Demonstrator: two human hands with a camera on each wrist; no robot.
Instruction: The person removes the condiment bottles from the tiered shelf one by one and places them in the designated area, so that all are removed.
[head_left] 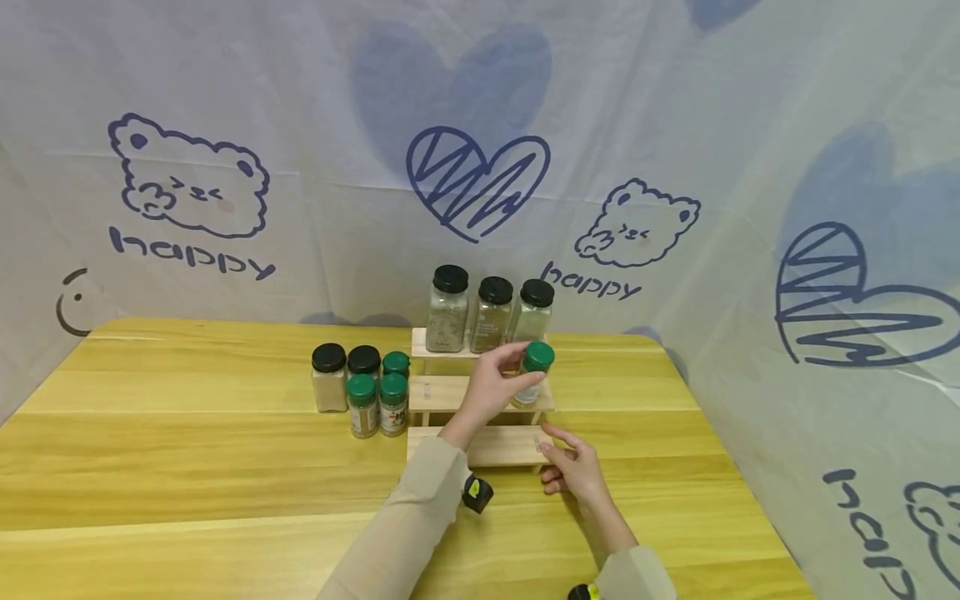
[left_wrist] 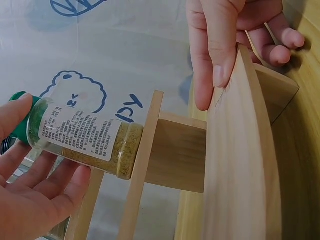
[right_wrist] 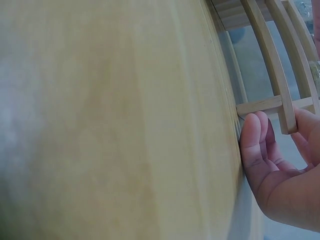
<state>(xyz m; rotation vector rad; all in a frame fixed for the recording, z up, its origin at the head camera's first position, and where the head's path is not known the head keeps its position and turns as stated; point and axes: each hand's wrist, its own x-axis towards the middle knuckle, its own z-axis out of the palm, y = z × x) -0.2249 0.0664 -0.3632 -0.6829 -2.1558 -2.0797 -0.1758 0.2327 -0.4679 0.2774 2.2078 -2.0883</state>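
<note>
My left hand (head_left: 491, 387) holds a green-capped spice jar (head_left: 531, 385) by its upper part, thumb on one side and fingers on the other. In the left wrist view the jar (left_wrist: 82, 135) has a white printed label and yellowish-brown contents. Its base meets the right end of the middle step of a three-step wooden rack (head_left: 450, 393). With thumb and fingers, my right hand (head_left: 581, 475) grips the right end of the lowest step (left_wrist: 240, 150). The right wrist view shows the right hand's fingertips (right_wrist: 251, 127) below that step, beside the tabletop.
Three tall black-capped jars (head_left: 447, 312) stand on the top step. Left of the rack, several jars with black or green caps cluster on the wooden table (head_left: 187, 467), among them a black-capped jar (head_left: 329, 379). A printed cloth (head_left: 315, 100) hangs behind and to the right.
</note>
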